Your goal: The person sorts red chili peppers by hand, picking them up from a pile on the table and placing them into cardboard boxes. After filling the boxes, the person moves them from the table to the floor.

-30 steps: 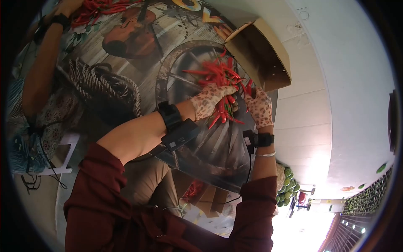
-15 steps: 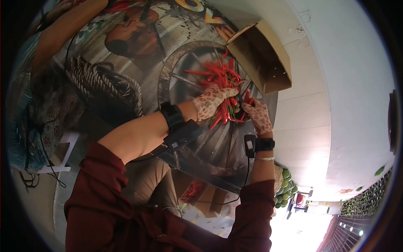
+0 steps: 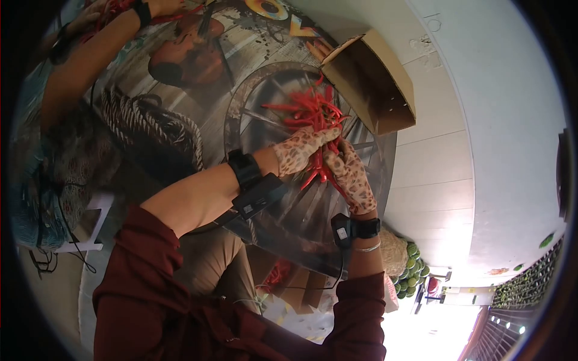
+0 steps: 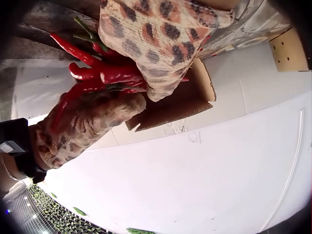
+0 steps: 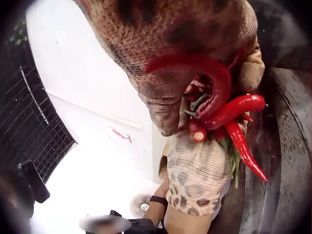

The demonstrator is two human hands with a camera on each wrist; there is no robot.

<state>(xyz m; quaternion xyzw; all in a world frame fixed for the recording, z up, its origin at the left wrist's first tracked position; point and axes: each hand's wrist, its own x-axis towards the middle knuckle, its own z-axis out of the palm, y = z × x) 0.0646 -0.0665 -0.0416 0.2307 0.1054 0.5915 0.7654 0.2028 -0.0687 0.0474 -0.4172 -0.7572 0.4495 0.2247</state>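
My left hand [image 3: 299, 150], in a spotted glove, grips a bunch of red chillies [image 3: 319, 162] over the printed wheel on the table. Against the same bunch, my gloved right hand [image 3: 352, 180] holds chillies with curled fingers, close beside the left. In the left wrist view, red chillies [image 4: 105, 73] stick out between the two hands, some with green stems. The right wrist view has a curved chilli [image 5: 219, 87] lying along the right hand's fingers. Beyond my left hand lies a loose pile of red chillies [image 3: 313, 108].
An open cardboard box [image 3: 400, 78] lies at the table's far right edge, by the white wall. Another person's arms [image 3: 90, 69] reach over more chillies at the upper left. Below the table edge are a box and red chillies [image 3: 278, 272]; green round produce [image 3: 414, 271] sits at lower right.
My right hand has moved left from beside the box to the bunch, bringing red chillies against those in my left hand. The left hand has barely moved. The other person's arms have shifted.
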